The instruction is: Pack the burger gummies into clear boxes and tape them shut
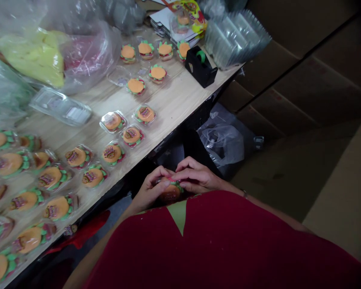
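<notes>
Close to my body, below the table edge, both hands hold one toy burger in a clear plastic case [171,193]. My left hand [152,186] grips its left side, thumb across the top. My right hand [195,175] has its fingers bent over the upper right side, where green and red edges show. The fingertips of both hands meet at the case's far edge. The lower part of the burger is dim and partly hidden by my red top. Nearest on the table are more cased burgers, one of them a labelled toy burger [112,153].
Rows of cased burgers cover the table's [174,108] left side. A black tape dispenser [201,66] and stacked clear plastic cases [234,38] stand at the far right. Plastic bags [87,52] with yellow and pink pieces lie at the back left. Cardboard boxes [289,100] line the right.
</notes>
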Tool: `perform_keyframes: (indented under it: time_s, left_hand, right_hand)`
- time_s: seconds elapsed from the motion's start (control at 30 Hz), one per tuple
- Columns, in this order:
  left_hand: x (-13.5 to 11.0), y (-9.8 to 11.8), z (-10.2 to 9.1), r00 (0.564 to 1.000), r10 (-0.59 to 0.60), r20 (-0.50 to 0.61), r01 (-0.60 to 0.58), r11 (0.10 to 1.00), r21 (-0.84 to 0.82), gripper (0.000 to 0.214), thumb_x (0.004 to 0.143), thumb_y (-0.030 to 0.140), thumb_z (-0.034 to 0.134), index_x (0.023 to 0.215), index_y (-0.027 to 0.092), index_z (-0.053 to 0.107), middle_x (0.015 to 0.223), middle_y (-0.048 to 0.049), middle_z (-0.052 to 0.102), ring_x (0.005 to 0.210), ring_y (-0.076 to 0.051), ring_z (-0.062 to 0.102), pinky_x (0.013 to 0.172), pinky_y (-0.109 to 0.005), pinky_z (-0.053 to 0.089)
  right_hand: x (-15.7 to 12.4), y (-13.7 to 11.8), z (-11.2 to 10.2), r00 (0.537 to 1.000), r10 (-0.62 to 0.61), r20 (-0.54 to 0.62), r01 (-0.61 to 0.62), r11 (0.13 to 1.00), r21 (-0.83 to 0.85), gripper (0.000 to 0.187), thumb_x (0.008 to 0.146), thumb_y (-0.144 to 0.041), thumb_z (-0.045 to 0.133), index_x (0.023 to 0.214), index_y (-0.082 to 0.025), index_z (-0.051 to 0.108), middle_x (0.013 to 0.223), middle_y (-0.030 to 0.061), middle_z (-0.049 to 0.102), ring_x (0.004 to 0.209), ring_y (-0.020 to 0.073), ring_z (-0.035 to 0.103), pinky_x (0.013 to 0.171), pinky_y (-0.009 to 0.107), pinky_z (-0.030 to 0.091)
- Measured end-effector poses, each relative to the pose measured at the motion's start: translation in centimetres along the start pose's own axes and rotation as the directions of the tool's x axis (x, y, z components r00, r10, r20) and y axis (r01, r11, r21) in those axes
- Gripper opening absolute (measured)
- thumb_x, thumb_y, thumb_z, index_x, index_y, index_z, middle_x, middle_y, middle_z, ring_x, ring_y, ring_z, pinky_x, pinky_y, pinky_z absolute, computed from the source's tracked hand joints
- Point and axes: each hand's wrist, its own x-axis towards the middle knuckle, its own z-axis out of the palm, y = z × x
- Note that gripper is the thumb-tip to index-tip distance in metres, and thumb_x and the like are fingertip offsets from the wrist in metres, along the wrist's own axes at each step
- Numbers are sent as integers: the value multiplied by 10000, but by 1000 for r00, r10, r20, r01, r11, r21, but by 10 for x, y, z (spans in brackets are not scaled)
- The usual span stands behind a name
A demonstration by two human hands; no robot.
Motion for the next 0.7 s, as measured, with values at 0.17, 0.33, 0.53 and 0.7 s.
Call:
perform_keyframes:
  time_s: [0.17,0.33,0.53,0.7]
  left_hand:
    - [-1,-2,-2,999,-33,-21,33,999,7,231,789,371,671,865,171,582,956,-49,655,802,-153,601,696,-263,454]
    - [-4,-2,2,996,-88,-12,87,995,-55,279,779,390,673,904,177,546,946,-52,650,805,-174,621,708,-288,473]
    - [-7,2,5,997,-64,51,66,997,-42,298,783,382,665,958,184,528,939,-50,624,833,-177,601,711,-284,457]
    - [-7,-2,2,998,-36,52,35,999,6,301,786,396,653,937,182,506,892,-41,607,768,-155,574,664,-268,429]
  right_hand:
    - [-3,-4,1,1000,16,0,-16,998,-56,208,911,-237,557,1096,-242,653,1107,62,512,982,146,538,817,279,483]
    - [-4,-6,-2,992,-39,-121,16,983,-185,191,888,-285,601,1058,-234,673,983,62,567,884,158,551,746,297,494]
    - [-6,-10,-2,975,-46,-219,3,981,-192,180,890,-282,594,1032,-227,690,887,49,556,782,149,555,671,294,493]
    - [-6,-5,-1,994,-17,-107,5,994,-113,254,884,-361,602,1096,-237,670,987,62,541,895,167,541,750,309,501]
